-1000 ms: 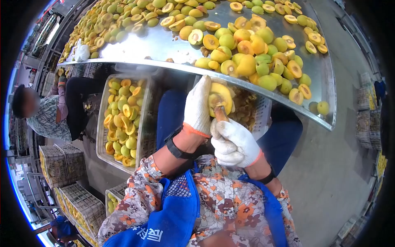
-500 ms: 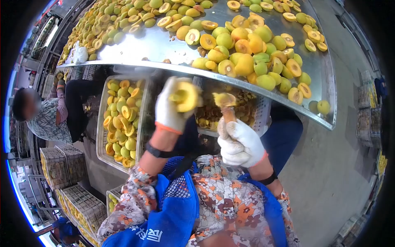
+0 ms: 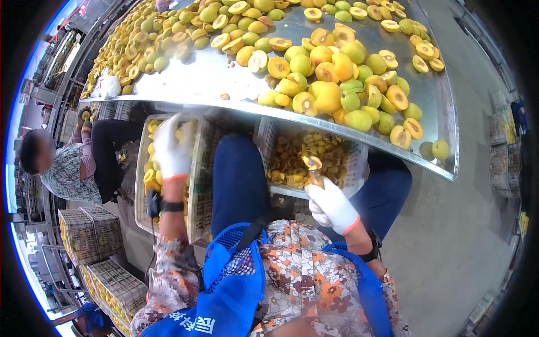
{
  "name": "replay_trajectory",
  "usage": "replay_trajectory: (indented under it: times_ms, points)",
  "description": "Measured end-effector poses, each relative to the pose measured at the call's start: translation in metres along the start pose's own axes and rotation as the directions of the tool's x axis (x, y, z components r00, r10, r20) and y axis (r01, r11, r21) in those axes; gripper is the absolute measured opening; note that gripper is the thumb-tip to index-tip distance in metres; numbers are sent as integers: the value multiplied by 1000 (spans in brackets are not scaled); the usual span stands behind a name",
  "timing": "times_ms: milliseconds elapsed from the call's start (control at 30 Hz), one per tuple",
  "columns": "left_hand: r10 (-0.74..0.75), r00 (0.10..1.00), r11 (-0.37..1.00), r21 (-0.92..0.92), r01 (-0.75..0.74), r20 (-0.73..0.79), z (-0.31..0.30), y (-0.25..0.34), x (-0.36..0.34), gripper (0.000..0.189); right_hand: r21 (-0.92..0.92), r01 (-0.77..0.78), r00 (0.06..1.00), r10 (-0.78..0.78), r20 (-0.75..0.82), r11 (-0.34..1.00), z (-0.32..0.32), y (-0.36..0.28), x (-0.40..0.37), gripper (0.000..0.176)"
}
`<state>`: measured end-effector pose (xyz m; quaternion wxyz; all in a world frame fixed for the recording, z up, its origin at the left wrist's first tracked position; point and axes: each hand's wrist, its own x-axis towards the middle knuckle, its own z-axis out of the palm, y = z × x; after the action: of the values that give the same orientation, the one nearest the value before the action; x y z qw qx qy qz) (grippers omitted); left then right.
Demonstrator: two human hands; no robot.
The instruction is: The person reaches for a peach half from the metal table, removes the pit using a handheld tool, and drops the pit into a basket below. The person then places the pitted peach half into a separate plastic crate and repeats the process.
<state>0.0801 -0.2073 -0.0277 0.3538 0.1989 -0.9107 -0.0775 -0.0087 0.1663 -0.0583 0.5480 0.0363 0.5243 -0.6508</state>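
My left hand [image 3: 173, 149], white-gloved and smeared by motion, is over the crate [image 3: 192, 185] of hollowed yellow peach halves [image 3: 151, 175]. Its fingers are too blurred to show whether they hold anything. My gloved right hand [image 3: 332, 206] is closed around the wooden handle of a pitting tool [image 3: 316, 178], held upright. On the tool's tip sits a small yellow piece of fruit [image 3: 312, 163]. Behind that tool stands a white basket [image 3: 357, 168] with brown and yellow pits and scraps.
A metal table [image 3: 241, 92] with a raised rim spans the front, bearing many whole and halved peaches [image 3: 327, 96]. A white bag [image 3: 109, 86] lies at its left. Another person [image 3: 70, 163] sits at left, near stacked crates [image 3: 115, 281]. My knees flank the basket.
My left hand has moved left and down from in front of me to the crate; the hollowed peach half it held is no longer distinguishable. My right hand has lowered slightly with the tool.
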Motion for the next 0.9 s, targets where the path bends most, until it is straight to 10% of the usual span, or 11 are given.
replay_trajectory:
  times_ms: [133,233,300,567,700,767,900]
  points:
    - [155,968,929,-362,-75,196,66,110,48,38,-336,109,984,-150,-98,936,1,10,6,28]
    - [304,917,931,-283,-229,257,121,136,70,40,-458,85,975,-169,-145,885,-1,6,2,33]
    - [6,764,966,-202,163,645,132,146,85,50,-566,141,950,-272,-153,812,-14,20,5,35]
    - [146,974,772,-635,-1,176,87,142,47,58,-645,198,906,-389,-167,738,-7,10,-4,39]
    - [95,853,251,-842,478,513,38,162,6,83,-329,399,911,-411,35,856,8,-8,-22,29]
    - [130,852,497,-776,387,508,24,168,-4,82,-65,295,949,-284,138,953,23,-25,-35,26]
    - [201,903,588,-784,198,379,22,168,-16,79,-163,317,948,-316,33,934,28,-20,-31,23]
